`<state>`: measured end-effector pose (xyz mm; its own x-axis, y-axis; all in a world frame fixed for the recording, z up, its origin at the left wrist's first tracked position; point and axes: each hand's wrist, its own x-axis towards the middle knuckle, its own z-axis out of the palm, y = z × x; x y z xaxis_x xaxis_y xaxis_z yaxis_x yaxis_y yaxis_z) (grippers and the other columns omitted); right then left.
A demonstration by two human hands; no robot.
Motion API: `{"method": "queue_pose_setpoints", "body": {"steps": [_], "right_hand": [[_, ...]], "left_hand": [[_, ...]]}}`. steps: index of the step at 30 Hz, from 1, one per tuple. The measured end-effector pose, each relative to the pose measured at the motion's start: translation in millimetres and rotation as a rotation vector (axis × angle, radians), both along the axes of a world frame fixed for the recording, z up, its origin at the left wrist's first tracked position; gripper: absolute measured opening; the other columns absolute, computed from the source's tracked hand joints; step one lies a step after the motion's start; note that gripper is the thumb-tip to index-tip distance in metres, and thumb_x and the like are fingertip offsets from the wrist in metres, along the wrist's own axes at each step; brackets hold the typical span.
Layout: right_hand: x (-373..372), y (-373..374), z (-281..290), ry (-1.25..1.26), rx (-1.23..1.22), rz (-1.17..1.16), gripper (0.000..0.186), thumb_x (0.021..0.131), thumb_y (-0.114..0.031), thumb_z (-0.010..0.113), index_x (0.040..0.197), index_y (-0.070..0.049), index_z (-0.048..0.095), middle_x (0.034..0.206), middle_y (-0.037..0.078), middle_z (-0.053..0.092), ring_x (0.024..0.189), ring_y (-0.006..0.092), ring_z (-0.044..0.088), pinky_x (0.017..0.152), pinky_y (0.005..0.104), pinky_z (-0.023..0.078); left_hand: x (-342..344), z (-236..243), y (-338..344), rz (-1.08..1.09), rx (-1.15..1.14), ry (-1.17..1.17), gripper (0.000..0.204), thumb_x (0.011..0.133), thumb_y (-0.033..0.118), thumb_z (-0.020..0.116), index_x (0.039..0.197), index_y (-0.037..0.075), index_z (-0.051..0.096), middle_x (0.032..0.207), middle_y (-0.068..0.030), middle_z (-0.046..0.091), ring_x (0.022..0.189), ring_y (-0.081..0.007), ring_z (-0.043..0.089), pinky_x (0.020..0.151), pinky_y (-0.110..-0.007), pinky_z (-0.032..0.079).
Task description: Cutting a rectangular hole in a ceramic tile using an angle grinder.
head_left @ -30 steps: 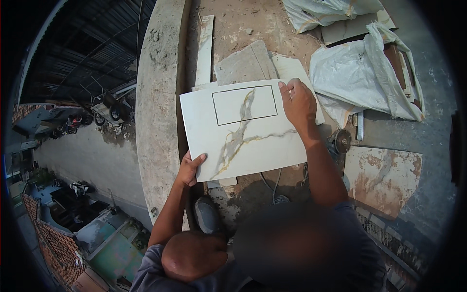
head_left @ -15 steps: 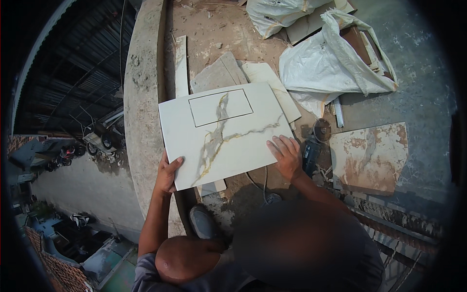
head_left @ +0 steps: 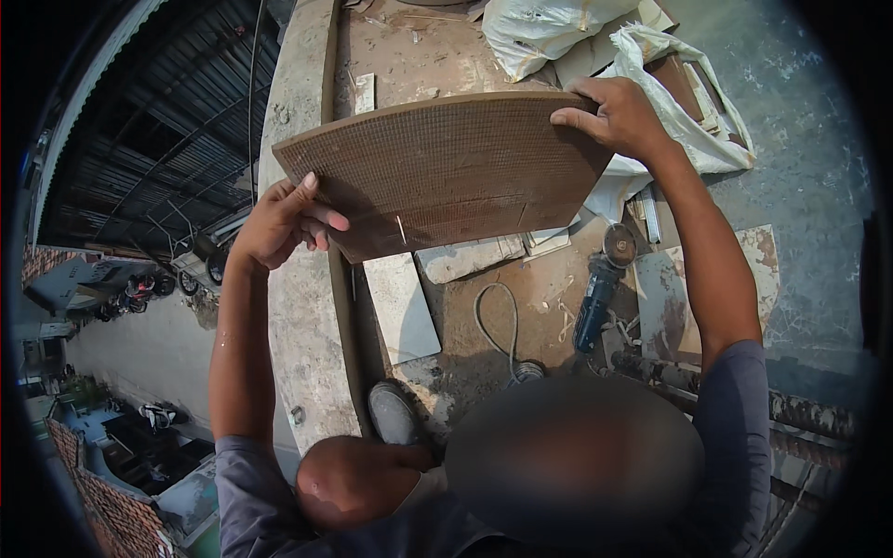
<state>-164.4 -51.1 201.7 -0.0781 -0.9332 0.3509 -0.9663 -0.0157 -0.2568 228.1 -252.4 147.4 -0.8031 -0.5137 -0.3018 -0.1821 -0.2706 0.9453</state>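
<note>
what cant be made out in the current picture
All in the head view:
- far face of the brown-backed tile: turned away from the camera
- right hand fingertips: hidden behind the tile
- far part of the grey slab: covered by the tile
- upper white sack: cut off by the top edge
- whatever the dark blurred patch covers: blurred out

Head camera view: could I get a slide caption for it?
Right hand grips a tile at its upper-right corner, left hand at its left edge, brown gridded back showing; an angle grinder lies nearby.
</note>
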Motion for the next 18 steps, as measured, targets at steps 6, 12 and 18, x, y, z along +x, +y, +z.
{"method": "queue_pose_setpoints", "body": {"steps": [6,12,18], "right_hand": [[-18.6,-51.2,-44.0,0.239,0.205,-0.065,0.067,0.083,-0.073,0.047,0.087,-0.01,0.069,0.075,0.015,0.067,0.074,0.0365,0.065,0.068,0.0459,0.05],[-30.4,-90.1,-101.8,0.148,0.446,-0.086,0.073,0.083,-0.077,0.043,0.085,-0.009,0.071,0.075,0.016,0.067,0.077,0.0364,0.064,0.071,0.0472,0.05],[-44.1,-131.2,-150.1,0.1,0.574,-0.072,0.075,0.083,-0.076,0.043,0.082,-0.006,0.07,0.079,0.018,0.067,0.079,0.0373,0.064,0.073,0.048,0.049]], "left_hand": [[-11.0,-62.1,-9.6,-0.088,0.001,-0.39,0.053,0.096,0.056,0.048,0.076,0.007,0.057,0.051,0.0045,0.039,0.04,-0.0063,0.029,0.038,-0.026,0.023],[-33.8,-113.6,-14.6,0.118,0.077,-0.501,0.06,0.096,0.056,0.047,0.105,-0.001,0.061,0.088,-0.0101,0.063,0.073,-0.0179,0.061,0.062,-0.03,0.051],[-45.0,-167.8,-32.2,0.212,0.233,-0.428,0.068,0.095,0.056,0.048,0.126,-0.004,0.053,0.122,-0.0172,0.059,0.102,-0.0269,0.062,0.085,-0.043,0.051]]}}
